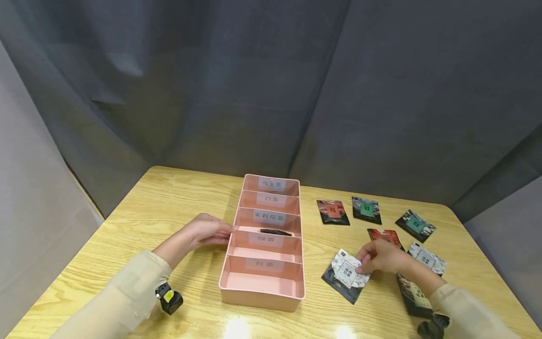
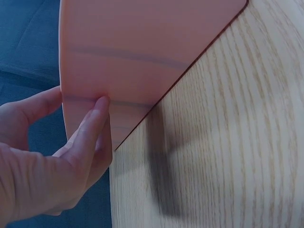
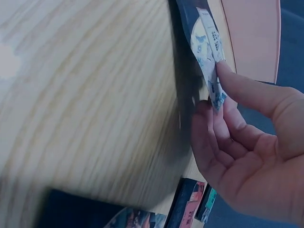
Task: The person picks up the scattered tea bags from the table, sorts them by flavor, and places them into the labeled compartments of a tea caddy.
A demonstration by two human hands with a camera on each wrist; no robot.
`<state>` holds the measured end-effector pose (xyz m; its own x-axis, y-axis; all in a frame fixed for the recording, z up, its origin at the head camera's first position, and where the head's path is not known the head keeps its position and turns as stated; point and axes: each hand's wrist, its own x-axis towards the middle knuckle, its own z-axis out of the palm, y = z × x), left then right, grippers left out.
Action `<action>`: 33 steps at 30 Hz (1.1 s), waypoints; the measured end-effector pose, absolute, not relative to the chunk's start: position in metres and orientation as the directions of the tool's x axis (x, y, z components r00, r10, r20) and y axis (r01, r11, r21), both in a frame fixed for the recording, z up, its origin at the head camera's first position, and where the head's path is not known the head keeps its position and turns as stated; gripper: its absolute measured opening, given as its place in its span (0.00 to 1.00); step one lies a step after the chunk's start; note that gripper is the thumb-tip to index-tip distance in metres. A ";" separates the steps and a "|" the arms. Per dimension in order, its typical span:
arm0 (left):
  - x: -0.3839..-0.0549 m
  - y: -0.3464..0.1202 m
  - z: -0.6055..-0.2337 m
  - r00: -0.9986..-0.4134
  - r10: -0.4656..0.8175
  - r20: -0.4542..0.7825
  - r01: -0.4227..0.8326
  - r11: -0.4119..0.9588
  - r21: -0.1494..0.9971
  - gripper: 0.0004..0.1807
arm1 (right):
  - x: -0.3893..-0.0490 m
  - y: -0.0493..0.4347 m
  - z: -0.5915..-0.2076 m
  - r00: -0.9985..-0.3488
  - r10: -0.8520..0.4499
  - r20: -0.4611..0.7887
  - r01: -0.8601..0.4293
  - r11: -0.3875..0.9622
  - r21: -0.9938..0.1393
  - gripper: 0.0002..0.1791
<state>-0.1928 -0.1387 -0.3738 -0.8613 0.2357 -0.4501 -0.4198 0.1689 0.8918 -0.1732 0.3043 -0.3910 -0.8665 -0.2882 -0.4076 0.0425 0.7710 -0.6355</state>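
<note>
A pink box (image 1: 261,303) with several labelled compartments stands mid-table. My left hand (image 1: 209,231) is at its left side; the left wrist view shows one digit at the rim and fingertips on the outer wall (image 2: 118,71), gripping it. To the right of the box, my right hand (image 1: 383,256) pinches a white-and-black tea packet (image 1: 347,270) between thumb and fingers. In the right wrist view the packet (image 3: 206,45) is tilted, its edge held at the fingertips. A dark packet (image 1: 275,232) lies in the middle compartment.
Right of the box lie a red packet (image 1: 333,212), a green-labelled packet (image 1: 366,210) and another green-labelled one (image 1: 416,225). Near the right forearm are a second red packet (image 1: 391,236), a white packet (image 1: 428,258) and a yellow-labelled packet (image 1: 417,294). A dark curtain (image 1: 254,94) hangs behind.
</note>
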 end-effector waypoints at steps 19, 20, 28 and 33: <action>-0.193 -0.139 -0.375 -0.861 0.239 -0.449 -0.419 0.167 0.893 0.19 | -0.188 0.293 -0.380 -0.782 -0.405 -0.473 0.073 0.695 -0.715 0.18; -0.193 -0.139 -0.375 -0.861 0.235 -0.451 -0.421 0.169 0.891 0.19 | -0.188 0.292 -0.379 -0.779 -0.411 -0.474 0.069 0.694 -0.716 0.18; -0.194 -0.141 -0.376 -0.861 0.224 -0.456 -0.422 0.185 0.888 0.19 | -0.196 0.282 -0.368 -0.770 -0.413 -0.486 0.057 0.715 -0.697 0.14; -0.194 -0.140 -0.376 -0.862 0.222 -0.456 -0.421 0.187 0.888 0.19 | -0.198 0.275 -0.359 -0.774 -0.405 -0.486 0.047 0.730 -0.682 0.12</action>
<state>-0.1936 -0.1404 -0.3759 -0.8621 0.2218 -0.4557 -0.4211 0.1868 0.8876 -0.1985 0.2754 -0.3586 -0.7744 -0.4046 -0.4865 0.0472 0.7298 -0.6820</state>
